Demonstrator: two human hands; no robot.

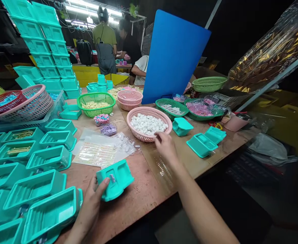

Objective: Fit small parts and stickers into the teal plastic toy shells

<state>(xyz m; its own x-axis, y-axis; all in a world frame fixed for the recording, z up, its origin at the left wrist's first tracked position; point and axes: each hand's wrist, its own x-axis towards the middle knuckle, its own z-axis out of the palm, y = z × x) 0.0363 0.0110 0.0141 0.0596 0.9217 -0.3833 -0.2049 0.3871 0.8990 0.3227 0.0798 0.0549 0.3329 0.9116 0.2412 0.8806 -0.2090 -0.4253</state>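
Observation:
In the head view, my left hand grips a teal plastic box part, tilted above the table, with the thumb pressed on its face beside a small purple-grey piece. At the near right rim of a pink basket is my right hand, its fingers curled together. Whatever lies between those fingertips, if anything, is too small to make out. Small white plastic pieces fill the basket. Left of it lie a sticker sheet and a clear bag of small whitish pieces.
Rows of teal boxes cover the table's left side, with tall stacks behind. A blue panel stands upright beyond the baskets. Teal parts lie to the right, near a pink cup. Several people are further back.

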